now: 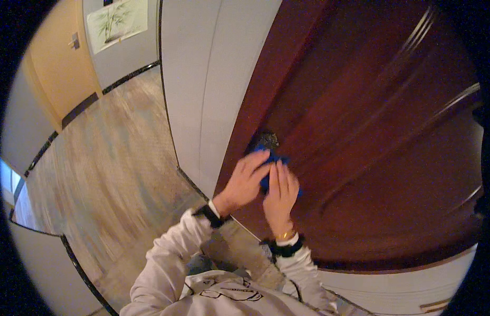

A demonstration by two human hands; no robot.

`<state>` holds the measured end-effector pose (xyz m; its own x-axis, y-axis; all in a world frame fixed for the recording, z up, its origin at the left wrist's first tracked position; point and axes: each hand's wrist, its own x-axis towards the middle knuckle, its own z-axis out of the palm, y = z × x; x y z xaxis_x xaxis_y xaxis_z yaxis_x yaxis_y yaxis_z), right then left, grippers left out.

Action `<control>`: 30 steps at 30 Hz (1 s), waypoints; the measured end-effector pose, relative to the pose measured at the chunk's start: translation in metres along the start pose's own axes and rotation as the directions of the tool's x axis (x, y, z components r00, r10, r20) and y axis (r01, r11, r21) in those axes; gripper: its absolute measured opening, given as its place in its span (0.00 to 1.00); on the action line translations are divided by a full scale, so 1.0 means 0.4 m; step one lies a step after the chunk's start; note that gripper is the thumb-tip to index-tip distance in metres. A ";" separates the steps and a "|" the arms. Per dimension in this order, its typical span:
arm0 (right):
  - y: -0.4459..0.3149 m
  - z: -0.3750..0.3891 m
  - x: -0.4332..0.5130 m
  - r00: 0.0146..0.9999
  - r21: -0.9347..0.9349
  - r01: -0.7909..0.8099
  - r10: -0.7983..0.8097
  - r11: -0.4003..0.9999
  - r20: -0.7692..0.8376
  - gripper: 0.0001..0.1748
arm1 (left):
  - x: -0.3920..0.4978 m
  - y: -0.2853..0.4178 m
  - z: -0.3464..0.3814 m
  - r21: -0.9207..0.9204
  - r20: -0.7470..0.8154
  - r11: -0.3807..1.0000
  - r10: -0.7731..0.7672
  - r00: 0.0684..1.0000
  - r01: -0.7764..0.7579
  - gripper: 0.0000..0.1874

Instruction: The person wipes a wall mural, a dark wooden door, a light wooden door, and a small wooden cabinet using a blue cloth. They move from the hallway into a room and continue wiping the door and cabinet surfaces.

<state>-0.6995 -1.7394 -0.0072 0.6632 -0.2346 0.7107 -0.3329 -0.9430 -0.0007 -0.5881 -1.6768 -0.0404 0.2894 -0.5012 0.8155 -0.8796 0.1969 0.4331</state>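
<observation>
A dark red-brown door (371, 166) with a glossy surface stands right before me. Near its left side a dark metal fitting (269, 139), possibly a door handle or lock, juts out. Just below that fitting is a bunched blue cloth (265, 184). My left hand (245, 179) has its fingers on the cloth's upper part, close to the fitting. Against the cloth's right side, the fingers of my right hand (282, 191) are bent over it. Both hands are slightly blurred, and they hide much of the cloth.
A red-brown door frame (252, 106) meets a pale grey wall (189, 98) on the left. Beyond it runs a corridor with a streaked floor (118, 166), a light wooden door (63, 59) and a bamboo picture (117, 25). A white wall (387, 288) lies at lower right.
</observation>
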 end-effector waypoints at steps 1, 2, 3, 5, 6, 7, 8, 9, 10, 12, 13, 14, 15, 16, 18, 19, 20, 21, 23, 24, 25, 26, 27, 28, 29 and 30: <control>0.010 0.017 0.100 0.998 -0.030 0.019 -0.020 0.999 -0.051 0.21 | 0.093 -0.039 -0.018 0.051 0.001 0.999 0.002 1.000 -0.002 0.21; 0.028 0.037 0.181 0.992 -0.059 0.037 -0.044 0.998 -0.120 0.22 | 0.179 -0.079 -0.019 0.053 -0.089 0.995 0.089 0.992 -0.085 0.22; 0.039 0.035 0.262 0.978 -0.081 0.059 -0.074 0.995 -0.196 0.22 | 0.262 -0.093 -0.036 0.088 -0.131 0.990 0.119 0.984 -0.108 0.23; 0.048 0.026 0.387 0.964 -0.144 0.042 -0.077 0.989 -0.253 0.23 | 0.388 -0.117 -0.074 0.105 -0.140 0.985 0.147 0.979 -0.133 0.24; 0.056 0.039 0.443 0.950 -0.148 0.058 -0.100 0.987 -0.296 0.24 | 0.438 -0.145 -0.083 0.096 -0.111 0.987 0.143 0.984 -0.133 0.25; 0.066 0.062 0.497 0.969 -0.174 0.024 -0.066 0.984 -0.239 0.25 | 0.475 -0.172 -0.080 0.067 -0.149 0.982 0.183 0.972 -0.174 0.24; 0.069 0.090 0.534 0.961 -0.106 0.022 -0.050 0.994 -0.272 0.25 | 0.505 -0.206 -0.073 0.084 -0.148 0.984 0.171 0.974 -0.160 0.24; 0.065 0.126 0.564 0.964 -0.049 -0.005 -0.008 0.999 -0.264 0.26 | 0.536 -0.249 -0.068 0.141 -0.124 0.983 0.134 0.983 -0.116 0.24; 0.059 0.152 0.568 0.976 0.000 -0.048 0.047 0.999 -0.211 0.26 | 0.530 -0.273 -0.057 0.064 -0.117 0.991 0.126 0.985 -0.119 0.23; 0.036 0.195 0.541 0.980 -0.041 -0.055 0.046 0.998 -0.193 0.25 | 0.479 -0.314 -0.043 0.029 -0.091 0.988 0.152 0.984 -0.150 0.23; 0.029 0.211 0.525 0.978 -0.045 -0.061 0.051 0.997 -0.201 0.24 | 0.454 -0.328 -0.036 -0.011 -0.073 0.991 0.132 0.989 -0.133 0.24; 0.029 0.227 0.517 0.990 -0.079 -0.074 0.064 0.994 -0.125 0.24 | 0.444 -0.343 -0.028 0.019 -0.025 0.995 0.096 0.995 -0.096 0.24; 0.030 0.233 0.512 0.993 -0.091 -0.082 0.075 0.992 -0.087 0.24 | 0.439 -0.351 -0.023 0.035 -0.051 0.991 0.134 0.990 -0.132 0.24; 0.036 0.236 0.513 0.990 -0.097 -0.066 0.054 0.993 -0.129 0.23 | 0.444 -0.357 -0.019 0.019 0.003 0.994 0.110 0.994 -0.110 0.25; 0.058 0.216 0.524 0.991 -0.114 -0.086 0.073 0.990 -0.114 0.23 | 0.468 -0.342 -0.017 -0.017 -0.023 0.988 0.154 0.988 -0.154 0.25; 0.070 0.200 0.535 0.986 -0.103 -0.090 0.074 0.991 -0.152 0.24 | 0.481 -0.330 -0.022 0.010 0.043 0.991 0.133 0.990 -0.134 0.27; 0.082 0.180 0.546 0.979 -0.141 -0.098 0.070 0.985 -0.193 0.24 | 0.509 -0.313 -0.019 -0.011 -0.022 0.983 0.183 0.983 -0.184 0.26; 0.090 0.161 0.554 0.969 -0.153 -0.108 0.070 0.982 -0.238 0.23 | 0.529 -0.295 -0.017 -0.021 -0.067 0.975 0.218 0.974 -0.220 0.26; 0.080 0.126 0.547 0.922 -0.181 -0.058 -0.017 0.982 -0.388 0.22 | 0.528 -0.260 -0.028 -0.020 -0.061 0.963 0.268 0.962 -0.269 0.27; 0.078 0.117 0.545 0.902 -0.195 -0.050 -0.039 0.979 -0.431 0.21 | 0.541 -0.255 -0.022 0.015 -0.088 0.934 0.358 0.930 -0.358 0.28; 0.071 0.118 0.550 0.931 -0.169 -0.091 0.024 0.981 -0.364 0.21 | 0.541 -0.256 -0.022 -0.008 -0.080 0.961 0.276 0.958 -0.277 0.28; 0.061 0.125 0.538 0.938 -0.166 -0.114 0.051 0.980 -0.342 0.21 | 0.524 -0.257 -0.016 -0.008 -0.103 0.961 0.274 0.956 -0.277 0.28; 0.057 0.138 0.539 0.951 -0.184 -0.167 0.109 0.969 -0.288 0.21 | 0.525 -0.274 -0.006 -0.013 -0.080 0.971 0.235 0.969 -0.237 0.28; 0.048 0.152 0.519 0.959 -0.173 -0.180 0.134 0.968 -0.248 0.21 | 0.494 -0.285 0.003 -0.016 -0.043 0.982 0.186 0.982 -0.187 0.27; 0.049 0.172 0.510 0.963 -0.177 -0.171 0.127 0.969 -0.237 0.20 | 0.478 -0.302 0.023 0.012 -0.136 0.974 0.225 0.965 -0.225 0.28; 0.046 0.193 0.496 0.969 -0.173 -0.174 0.137 0.969 -0.205 0.21 | 0.449 -0.320 0.032 0.011 -0.094 0.982 0.190 0.977 -0.190 0.28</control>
<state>-0.5221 -1.8217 0.0795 0.4596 -0.3083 0.8329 -0.5541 -0.8324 -0.0024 -0.4285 -1.8025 0.0458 0.1513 -0.3727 0.9155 -0.9226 0.2792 0.2661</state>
